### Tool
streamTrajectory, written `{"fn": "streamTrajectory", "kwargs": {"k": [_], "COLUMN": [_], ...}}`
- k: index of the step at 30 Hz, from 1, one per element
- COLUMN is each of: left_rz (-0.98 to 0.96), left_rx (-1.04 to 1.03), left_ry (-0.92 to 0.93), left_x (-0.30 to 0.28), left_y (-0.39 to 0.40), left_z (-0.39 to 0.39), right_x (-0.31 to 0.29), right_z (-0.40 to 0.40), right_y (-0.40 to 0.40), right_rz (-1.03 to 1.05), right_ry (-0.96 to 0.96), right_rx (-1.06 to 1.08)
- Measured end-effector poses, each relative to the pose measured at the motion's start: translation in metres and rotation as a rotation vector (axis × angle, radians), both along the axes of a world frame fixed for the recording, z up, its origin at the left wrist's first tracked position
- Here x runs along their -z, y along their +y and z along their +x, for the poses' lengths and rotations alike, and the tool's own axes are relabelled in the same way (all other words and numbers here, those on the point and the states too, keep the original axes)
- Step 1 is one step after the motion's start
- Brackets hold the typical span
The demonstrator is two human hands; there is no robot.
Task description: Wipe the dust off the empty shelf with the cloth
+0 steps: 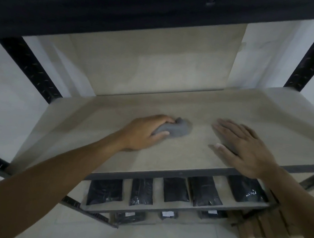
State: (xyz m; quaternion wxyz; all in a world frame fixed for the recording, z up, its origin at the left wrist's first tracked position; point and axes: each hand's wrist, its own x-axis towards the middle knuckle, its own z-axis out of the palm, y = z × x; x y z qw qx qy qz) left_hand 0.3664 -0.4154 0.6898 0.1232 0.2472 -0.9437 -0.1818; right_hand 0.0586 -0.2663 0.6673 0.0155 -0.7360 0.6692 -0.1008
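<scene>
the left hand (143, 132) clutches the bunched grey cloth (174, 128) at the centre of the frame, pressed onto the empty shelf (108, 148). the right hand (246, 145) lies flat with straight fingers, just right of centre, holding nothing. wiping looks under way: the board's far and right parts seem not yet covered (dust itself is hard to make out). black packets (175, 189) sit on the lower shelf; white labels (167, 213) below them are too small to read.
</scene>
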Motion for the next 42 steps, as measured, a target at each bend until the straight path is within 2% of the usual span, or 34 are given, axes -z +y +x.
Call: {"fn": "streamTrajectory", "kwargs": {"k": [2, 4, 6, 9, 14, 16, 18, 20, 23, 33, 39, 42], "left_rz": [0.006, -0.022, -0.039, -0.038, -0.105, -0.072, -0.027, -0.035, -0.093, -0.163, -0.023, -0.087], "left_rx": [-0.097, -0.288, -0.381, -0.316, -0.078, -0.012, -0.031, -0.147, -0.228, -0.066, 0.201, 0.031], "left_ry": [0.028, 0.073, 0.029, -0.012, 0.013, -0.014, 0.009, 0.06, -0.041, -0.068, -0.145, -0.02], "left_x": [-0.005, -0.006, 0.0, 0.006, 0.009, 0.006, -0.002, -0.003, 0.003, 0.012, -0.01, -0.028], "left_y": [-0.021, -0.047, -0.058, -0.036, 0.03, 0.039, 0.028, 0.002, -0.018, 0.076, 0.102, 0.076], "left_z": [0.0, 0.003, 0.009, 0.005, 0.007, 0.011, 0.01, 0.007, 0.004, 0.015, 0.031, 0.034], "right_x": [0.001, 0.003, 0.005, 0.006, 0.007, 0.007, 0.004, 0.002, 0.001, 0.005, 0.005, 0.005], "right_z": [-0.002, -0.005, -0.005, -0.005, -0.006, -0.005, -0.005, -0.004, -0.005, -0.007, -0.007, -0.005], "right_y": [-0.001, -0.002, -0.002, -0.002, -0.003, -0.002, -0.002, -0.002, -0.003, -0.003, -0.002, -0.003], "right_rz": [-0.019, -0.023, -0.026, -0.04, -0.049, -0.055, -0.051, -0.034, -0.03, -0.041, -0.017, -0.014], "right_ry": [-0.002, -0.014, -0.013, -0.009, 0.013, 0.004, -0.022, -0.031, -0.033, -0.038, -0.034, -0.022], "right_rx": [-0.01, -0.015, -0.019, -0.018, -0.014, -0.012, -0.015, -0.025, -0.031, -0.018, -0.012, -0.005]}}
